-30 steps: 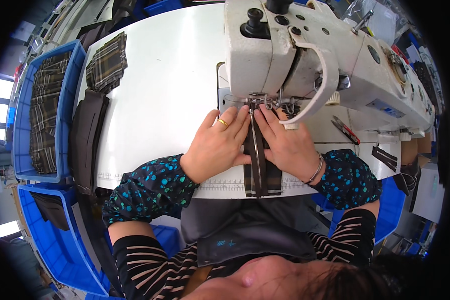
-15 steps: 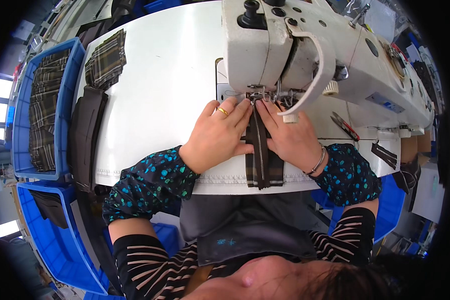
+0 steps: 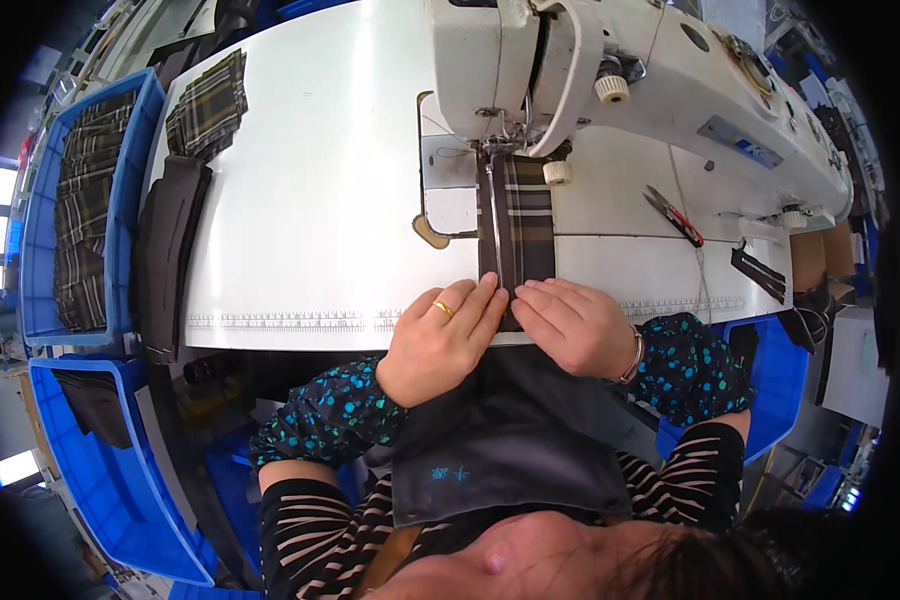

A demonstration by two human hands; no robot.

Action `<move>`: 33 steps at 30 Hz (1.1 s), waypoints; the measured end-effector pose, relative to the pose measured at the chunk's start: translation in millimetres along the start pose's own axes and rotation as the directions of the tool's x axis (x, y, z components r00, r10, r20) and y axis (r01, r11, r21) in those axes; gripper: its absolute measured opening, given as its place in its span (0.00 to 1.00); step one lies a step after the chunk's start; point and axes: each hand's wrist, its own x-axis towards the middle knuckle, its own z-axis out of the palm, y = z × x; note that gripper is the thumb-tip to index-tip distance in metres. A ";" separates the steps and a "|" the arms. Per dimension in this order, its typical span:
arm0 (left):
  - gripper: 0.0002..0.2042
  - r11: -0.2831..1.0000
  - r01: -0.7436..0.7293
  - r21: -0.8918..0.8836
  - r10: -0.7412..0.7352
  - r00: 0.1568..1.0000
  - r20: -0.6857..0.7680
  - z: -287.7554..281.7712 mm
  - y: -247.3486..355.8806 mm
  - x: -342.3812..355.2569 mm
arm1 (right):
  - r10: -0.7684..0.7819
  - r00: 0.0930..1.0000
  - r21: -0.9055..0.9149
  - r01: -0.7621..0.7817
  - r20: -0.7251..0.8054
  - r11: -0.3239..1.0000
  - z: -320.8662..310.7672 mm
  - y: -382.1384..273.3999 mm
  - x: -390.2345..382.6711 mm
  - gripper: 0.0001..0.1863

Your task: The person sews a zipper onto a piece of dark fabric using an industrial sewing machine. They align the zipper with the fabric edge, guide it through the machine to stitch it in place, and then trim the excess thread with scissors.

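A dark zipper lies lengthwise along a strip of plaid fabric. Their far end sits under the presser foot of a white sewing machine. Near the table's front edge, my left hand rests its outstretched fingertips on the zipper's left side. From the right, my right hand lays its extended fingers on the strip, close to the left fingertips. Both hands press flat from above; their thumbs are mostly hidden. The strip's near end is partly covered by my fingers.
Red-handled thread snips and a short zipper piece lie at the right. Leftward on the white table are plaid pieces and folded dark fabric. A blue bin of plaid pieces stands beyond the left edge.
Both hands have slid back from the presser foot to the front edge of the table. More of the zipper and plaid strip shows between foot and fingers. The view has shifted slightly.
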 end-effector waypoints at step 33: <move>0.18 0.980 0.185 -0.072 -0.191 0.978 -0.087 2.4 14.0 -3.1 | -0.041 0.993 -0.045 0.036 -0.109 0.998 30.7 -27.7 -27.6 0.18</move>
